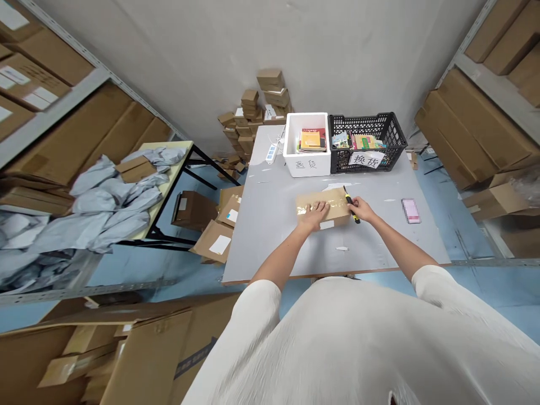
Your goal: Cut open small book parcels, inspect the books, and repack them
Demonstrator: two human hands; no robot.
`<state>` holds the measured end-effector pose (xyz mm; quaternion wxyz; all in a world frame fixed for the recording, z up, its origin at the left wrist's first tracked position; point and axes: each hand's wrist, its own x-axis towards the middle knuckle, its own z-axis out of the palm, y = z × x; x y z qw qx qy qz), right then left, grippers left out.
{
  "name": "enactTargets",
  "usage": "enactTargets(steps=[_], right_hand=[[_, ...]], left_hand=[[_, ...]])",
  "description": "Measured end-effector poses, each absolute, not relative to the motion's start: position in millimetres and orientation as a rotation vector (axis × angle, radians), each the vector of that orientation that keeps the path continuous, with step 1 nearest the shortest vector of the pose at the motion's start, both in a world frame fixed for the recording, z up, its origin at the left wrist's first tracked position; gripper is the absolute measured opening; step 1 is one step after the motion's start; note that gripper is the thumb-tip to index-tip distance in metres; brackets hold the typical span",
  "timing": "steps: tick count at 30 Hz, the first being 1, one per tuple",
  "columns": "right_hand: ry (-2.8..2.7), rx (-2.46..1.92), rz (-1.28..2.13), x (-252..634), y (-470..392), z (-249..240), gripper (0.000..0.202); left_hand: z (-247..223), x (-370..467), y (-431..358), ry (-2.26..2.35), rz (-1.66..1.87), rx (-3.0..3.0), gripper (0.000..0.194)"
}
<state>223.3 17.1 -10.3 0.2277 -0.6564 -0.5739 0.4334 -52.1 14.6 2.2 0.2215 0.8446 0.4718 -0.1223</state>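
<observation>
A taped brown cardboard box (337, 201) lies on the grey table (265, 225), with a white label on its near side. My left hand (314, 215) rests on the box's left part, fingers spread over the clear tape. At the right end of the box, my right hand (361, 209) is closed around a yellow and black utility knife (350, 202). The knife's tip points away from me, beside the box's far right corner.
Behind the box stand a white foam bin (307, 166) and a black crate (390, 152), both holding books. A phone (410, 210) lies at the right, a power strip (271, 153) at the back left. Cartons (217, 241) are left of the table; grey parcels (101, 208) lie further left.
</observation>
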Motion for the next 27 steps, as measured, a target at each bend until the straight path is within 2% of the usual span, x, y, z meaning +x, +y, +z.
enactTargets(steps=[9, 14, 18, 23, 27], right_hand=[[-1.451, -1.653, 1.504, 215.9, 2.7, -12.0, 0.031], [-1.630, -1.712, 1.361, 242.4, 5.9, -3.6, 0.028], [-1.713, -1.779, 1.289, 269.6, 12.3, 3.0, 0.024], [-1.843, -1.776, 1.316, 284.4, 19.1, 10.6, 0.020], [-2.033, -1.737, 1.254, 287.2, 23.9, 16.5, 0.025]], left_hand=[[17.1, -35.2, 6.2, 1.428, -0.155, 2.356, 0.091], [20.7, -12.4, 8.8, 1.396, -0.161, 2.388, 0.073], [19.1, -1.9, 17.3, 1.429, -0.243, 2.389, 0.072], [19.1, 1.0, 22.6, 1.428, -0.295, 2.376, 0.083], [19.6, 0.2, 19.7, 1.427, -0.300, 2.395, 0.086]])
